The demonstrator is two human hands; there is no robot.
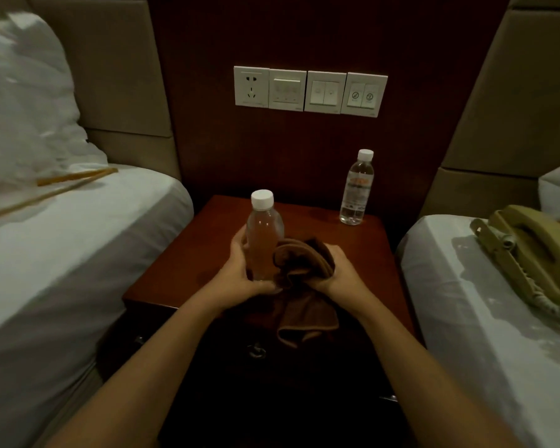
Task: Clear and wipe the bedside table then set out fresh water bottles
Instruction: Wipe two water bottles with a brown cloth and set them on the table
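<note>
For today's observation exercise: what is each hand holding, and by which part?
The left hand holds a water bottle by its lower body. The right hand holds a brown cloth by its bunched middle, against the bottle's side.

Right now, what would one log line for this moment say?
left hand: holds near bottle | right hand: holds brown cloth against it | far bottle: upright on bedside table | phone: on right bed
</note>
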